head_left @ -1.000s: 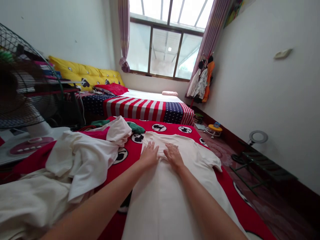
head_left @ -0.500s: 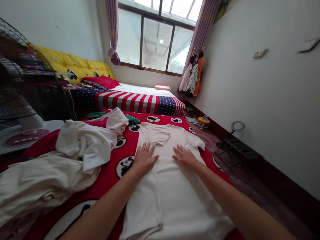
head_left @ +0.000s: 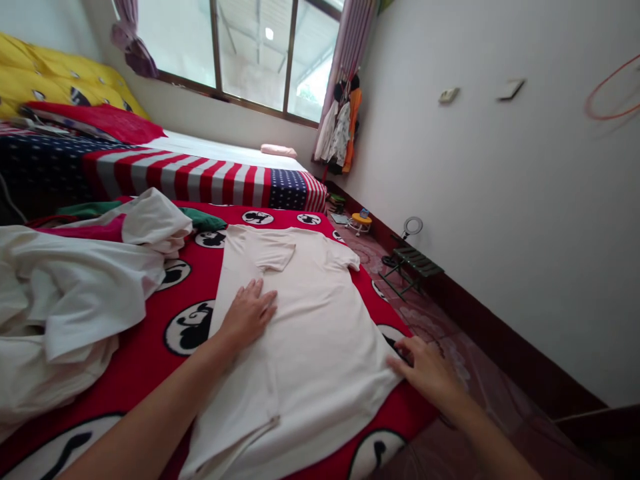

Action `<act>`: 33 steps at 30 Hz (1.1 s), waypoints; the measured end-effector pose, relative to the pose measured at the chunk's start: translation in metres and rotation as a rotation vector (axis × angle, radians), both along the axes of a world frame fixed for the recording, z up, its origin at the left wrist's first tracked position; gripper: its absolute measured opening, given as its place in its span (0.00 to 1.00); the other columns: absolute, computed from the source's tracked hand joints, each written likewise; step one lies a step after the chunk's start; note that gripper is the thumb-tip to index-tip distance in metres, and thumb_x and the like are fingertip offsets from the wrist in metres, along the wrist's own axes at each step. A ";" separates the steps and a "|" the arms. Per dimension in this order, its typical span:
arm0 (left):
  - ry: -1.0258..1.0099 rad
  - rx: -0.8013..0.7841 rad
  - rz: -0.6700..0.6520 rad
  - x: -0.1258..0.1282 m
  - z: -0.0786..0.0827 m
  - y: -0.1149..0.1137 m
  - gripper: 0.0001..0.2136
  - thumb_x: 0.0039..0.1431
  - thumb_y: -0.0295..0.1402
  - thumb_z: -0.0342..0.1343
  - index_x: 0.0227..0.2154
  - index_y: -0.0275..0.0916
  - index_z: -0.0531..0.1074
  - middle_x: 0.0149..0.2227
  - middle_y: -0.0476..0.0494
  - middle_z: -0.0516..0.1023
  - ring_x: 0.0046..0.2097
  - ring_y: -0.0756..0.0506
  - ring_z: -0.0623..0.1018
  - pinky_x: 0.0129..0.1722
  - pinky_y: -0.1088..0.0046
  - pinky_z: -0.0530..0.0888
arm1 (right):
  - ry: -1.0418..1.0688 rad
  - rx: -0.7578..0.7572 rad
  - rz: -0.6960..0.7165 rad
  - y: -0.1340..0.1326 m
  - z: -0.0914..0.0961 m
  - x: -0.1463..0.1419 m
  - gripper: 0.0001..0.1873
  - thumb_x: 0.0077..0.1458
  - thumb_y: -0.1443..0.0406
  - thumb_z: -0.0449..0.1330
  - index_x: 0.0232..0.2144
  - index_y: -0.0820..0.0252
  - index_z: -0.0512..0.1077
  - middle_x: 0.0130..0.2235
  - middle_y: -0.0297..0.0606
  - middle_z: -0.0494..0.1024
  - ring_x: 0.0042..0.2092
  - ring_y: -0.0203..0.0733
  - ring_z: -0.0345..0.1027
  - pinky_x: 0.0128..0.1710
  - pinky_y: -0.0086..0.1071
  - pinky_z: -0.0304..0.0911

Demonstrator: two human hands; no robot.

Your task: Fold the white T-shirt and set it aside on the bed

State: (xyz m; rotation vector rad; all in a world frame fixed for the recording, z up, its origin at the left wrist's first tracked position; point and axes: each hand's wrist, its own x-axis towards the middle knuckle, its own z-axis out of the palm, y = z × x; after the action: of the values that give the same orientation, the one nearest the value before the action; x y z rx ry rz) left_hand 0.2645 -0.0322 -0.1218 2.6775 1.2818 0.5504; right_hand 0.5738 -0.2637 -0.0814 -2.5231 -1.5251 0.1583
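Note:
A pale cream T-shirt lies flat and face down on a red blanket with round black-and-white prints. My left hand rests palm down on the shirt's left side, fingers spread. My right hand is at the shirt's right edge near the lower hem, fingertips touching the fabric. A heap of white clothes lies to the left of the shirt, with green and pink cloth showing at its far end.
Beyond the blanket stands a bed with a flag-patterned cover and a yellow cushion. To the right, the patterned floor holds a green folding stool and a ring light. Clothes hang by the window.
My right hand has moved from the shirt's middle out to its right edge, nearer the hem. My left hand stays on the shirt. The view has turned to the right.

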 end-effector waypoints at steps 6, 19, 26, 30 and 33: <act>-0.396 -0.119 -0.259 0.016 0.015 -0.023 0.12 0.60 0.32 0.50 0.42 0.39 0.76 0.55 0.36 0.71 0.54 0.41 0.73 0.54 0.62 0.69 | 0.102 0.193 0.066 -0.003 0.001 -0.014 0.07 0.50 0.61 0.54 0.23 0.57 0.64 0.29 0.35 0.72 0.31 0.40 0.66 0.32 0.31 0.59; -0.188 -0.193 -0.558 0.064 0.029 -0.092 0.13 0.57 0.25 0.53 0.44 0.45 0.72 0.35 0.48 0.76 0.37 0.46 0.76 0.37 0.72 0.72 | 0.708 0.200 0.447 0.049 0.021 -0.082 0.04 0.51 0.64 0.58 0.28 0.60 0.71 0.27 0.33 0.75 0.29 0.37 0.69 0.29 0.27 0.60; -0.186 -0.015 -0.602 0.065 0.015 -0.090 0.05 0.58 0.28 0.53 0.35 0.43 0.72 0.32 0.50 0.76 0.33 0.48 0.75 0.31 0.76 0.68 | 0.388 0.246 -0.045 0.184 0.010 0.028 0.12 0.52 0.61 0.58 0.38 0.62 0.72 0.37 0.41 0.79 0.31 0.41 0.74 0.26 0.28 0.64; -0.147 0.143 -0.622 0.069 0.004 -0.089 0.02 0.54 0.31 0.57 0.32 0.42 0.71 0.29 0.50 0.75 0.29 0.49 0.73 0.25 0.76 0.64 | 0.301 0.080 -0.195 0.253 0.007 0.065 0.19 0.57 0.55 0.57 0.30 0.68 0.74 0.28 0.45 0.77 0.29 0.44 0.74 0.26 0.33 0.66; -0.111 0.237 -0.622 0.075 -0.010 -0.086 0.06 0.52 0.34 0.60 0.30 0.42 0.69 0.26 0.52 0.74 0.26 0.49 0.71 0.20 0.75 0.59 | 0.194 0.019 -0.253 0.281 0.005 0.074 0.17 0.59 0.56 0.58 0.38 0.66 0.72 0.35 0.41 0.77 0.34 0.40 0.73 0.34 0.35 0.69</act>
State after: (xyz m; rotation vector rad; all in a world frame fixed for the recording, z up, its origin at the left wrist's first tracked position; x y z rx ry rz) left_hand 0.3392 -0.1180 -0.1322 2.9587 0.3242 0.7700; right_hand 0.6477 0.0177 -0.0766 -2.5708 -1.1215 0.3375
